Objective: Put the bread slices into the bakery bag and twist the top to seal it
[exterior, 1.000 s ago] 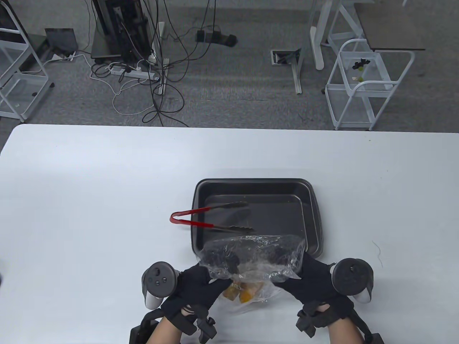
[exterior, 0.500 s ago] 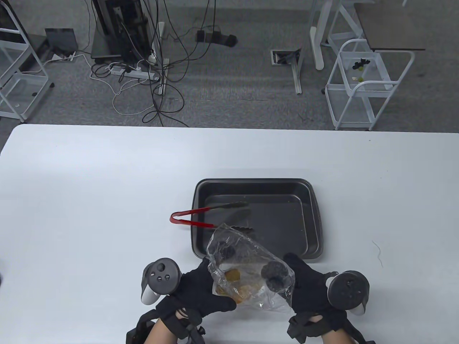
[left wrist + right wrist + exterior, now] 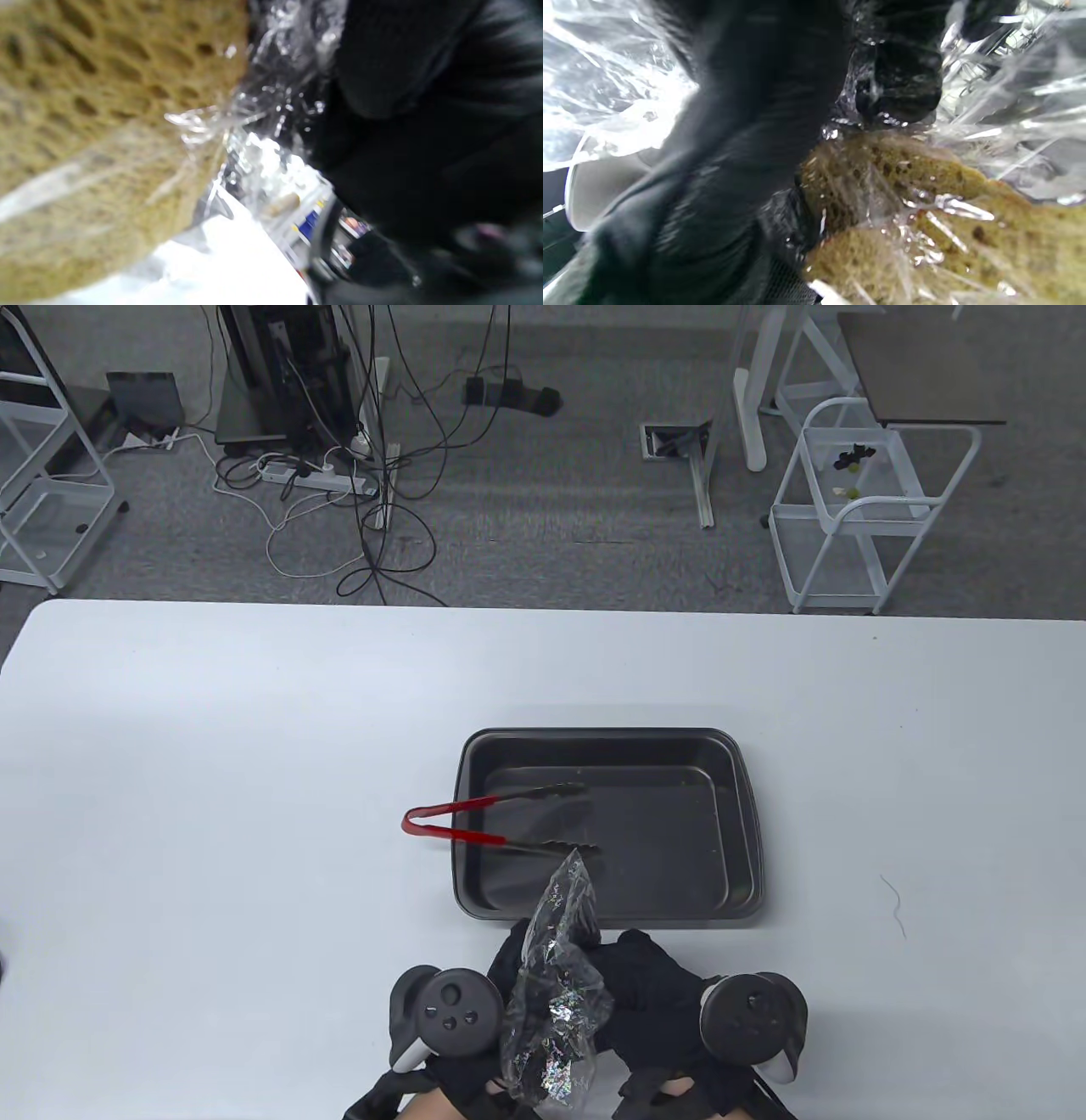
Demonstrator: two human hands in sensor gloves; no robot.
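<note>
A clear plastic bakery bag [image 3: 556, 1010] stands between both gloved hands at the table's near edge. Its top [image 3: 570, 882] is gathered into a narrow, crinkled tail that leans over the tray's front rim. My left hand [image 3: 507, 957] grips the bag from the left and my right hand [image 3: 632, 971] from the right, their fingers close together around the neck. In the table view the bread is hidden. The left wrist view shows a porous brown slice [image 3: 106, 127] behind the plastic. In the right wrist view the bread slices [image 3: 903, 190] lie under my gloved fingertips [image 3: 897, 84], which press on the film.
A dark baking tray [image 3: 748, 823] sits just beyond the hands, holding only red-handled tongs [image 3: 450, 827] that stick out over its left rim. White tabletop [image 3: 212, 814] extends to the left, right and far side.
Both hands have moved in toward each other and nearer the table's edge. The bag's wide mouth has been drawn into a narrow tail, and the bread no longer shows from above.
</note>
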